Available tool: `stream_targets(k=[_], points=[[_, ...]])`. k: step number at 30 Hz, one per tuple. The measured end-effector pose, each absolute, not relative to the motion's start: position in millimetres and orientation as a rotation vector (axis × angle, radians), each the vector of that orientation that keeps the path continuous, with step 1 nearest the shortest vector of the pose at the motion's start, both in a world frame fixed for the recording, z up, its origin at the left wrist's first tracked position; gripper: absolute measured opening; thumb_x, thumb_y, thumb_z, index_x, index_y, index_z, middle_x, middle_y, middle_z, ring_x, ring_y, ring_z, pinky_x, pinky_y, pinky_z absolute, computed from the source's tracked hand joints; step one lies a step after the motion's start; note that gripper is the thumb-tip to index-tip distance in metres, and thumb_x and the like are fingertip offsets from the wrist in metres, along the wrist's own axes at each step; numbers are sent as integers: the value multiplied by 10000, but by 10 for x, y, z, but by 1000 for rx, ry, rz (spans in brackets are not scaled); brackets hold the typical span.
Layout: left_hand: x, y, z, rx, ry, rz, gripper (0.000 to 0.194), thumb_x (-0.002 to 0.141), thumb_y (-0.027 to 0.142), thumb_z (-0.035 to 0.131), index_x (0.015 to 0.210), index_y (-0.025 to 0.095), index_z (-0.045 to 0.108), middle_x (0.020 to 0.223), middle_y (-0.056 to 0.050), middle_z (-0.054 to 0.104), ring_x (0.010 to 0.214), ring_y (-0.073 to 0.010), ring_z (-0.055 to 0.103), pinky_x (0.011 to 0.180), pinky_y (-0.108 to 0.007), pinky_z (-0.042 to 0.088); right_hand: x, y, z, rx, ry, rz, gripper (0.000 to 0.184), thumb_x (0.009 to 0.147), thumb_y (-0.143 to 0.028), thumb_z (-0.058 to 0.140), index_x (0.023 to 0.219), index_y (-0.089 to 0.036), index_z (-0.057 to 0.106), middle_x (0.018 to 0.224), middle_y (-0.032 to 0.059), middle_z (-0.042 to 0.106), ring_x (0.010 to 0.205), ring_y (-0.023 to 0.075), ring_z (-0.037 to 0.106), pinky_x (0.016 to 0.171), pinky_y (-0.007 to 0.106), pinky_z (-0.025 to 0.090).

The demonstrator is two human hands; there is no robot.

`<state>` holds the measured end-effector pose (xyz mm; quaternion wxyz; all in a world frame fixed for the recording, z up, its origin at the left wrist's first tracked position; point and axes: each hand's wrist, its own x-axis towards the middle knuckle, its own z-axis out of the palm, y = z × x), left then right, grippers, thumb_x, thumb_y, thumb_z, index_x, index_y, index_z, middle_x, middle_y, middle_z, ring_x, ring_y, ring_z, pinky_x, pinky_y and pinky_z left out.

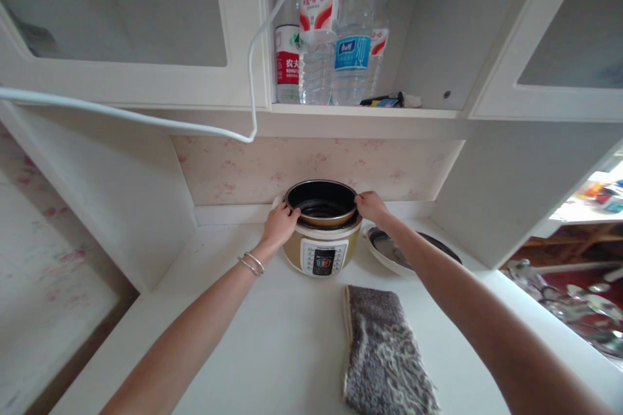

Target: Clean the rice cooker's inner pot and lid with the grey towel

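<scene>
Your left forearm [204,318] reaches in from the near left and your right forearm [452,288] from the near right, both slanting inward toward the far middle. Your left hand [281,225] and right hand [372,206] stand apart, fingers bent in a grip, the right slightly farther away.

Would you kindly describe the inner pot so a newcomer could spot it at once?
On the white countertop stands an electric cooker with a front control panel. At its top, held between the left hand and right hand, is the inner pot: round, black inside, and deeper than the shallow lid alongside.
</scene>
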<state>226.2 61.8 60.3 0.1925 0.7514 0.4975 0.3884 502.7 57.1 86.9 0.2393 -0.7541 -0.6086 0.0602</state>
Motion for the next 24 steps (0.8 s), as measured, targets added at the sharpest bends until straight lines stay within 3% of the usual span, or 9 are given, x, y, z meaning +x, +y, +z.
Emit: stream_targets(k=[7,10,13,17,20,22,24], points=[[2223,521,440,2288,1513,1025,473,941,498,350,1192,209,627,1373,-85,526,1192,-253,550,984,-365,434,4992,498,843,-2063,-1794,138,336,900,-222,414,833,-49,693,1017,221,655,1099,258,556,941,315,380],[2174,484,366,2304,1519,1041,523,937,542,330,1254,218,591,1411,-85,481,1218,-264,531,1000,-387,434,4923,280,899,-1986,-1782,96,383,935,-274,366,1085,-63,648,1222,204,573,1160,237,517,993,320,353],[2114,474,278,2342,1437,1120,533,939,531,344,1309,205,547,1425,-78,460,1253,-246,498,1033,-377,418,4931,-215,875,-1846,-1728,160,418,962,-353,328,1261,-166,553,1307,117,533,1142,178,527,994,294,369],[2060,503,178,2359,1336,1201,513,939,505,377,1309,192,546,1416,-66,473,1281,-210,470,1085,-350,372,5236,-1183,485,-1480,-1503,1001,404,897,-485,488,1097,-175,652,1087,94,647,963,191,600,886,327,453],[2051,518,97,2351,1287,1230,498,949,484,365,1341,213,509,1439,-49,446,1307,-195,437,1109,-351,341,5616,-1785,-56,-1448,-1332,1428,471,862,-570,495,933,-150,698,706,53,639,678,165,588,681,308,475],[2057,510,30,2342,1259,1229,532,942,488,381,1399,221,430,1485,-57,377,1342,-205,385,1122,-374,319,5870,-1987,-418,-1624,-1153,1395,487,834,-604,507,810,-157,700,600,24,582,578,140,539,613,285,454],[2069,491,-40,2347,1216,1217,640,908,514,446,1459,216,313,1534,-77,272,1387,-229,299,1138,-405,287,6089,-2009,-699,-1816,-936,1214,471,737,-624,598,855,-179,700,726,55,642,647,169,576,588,287,460]])
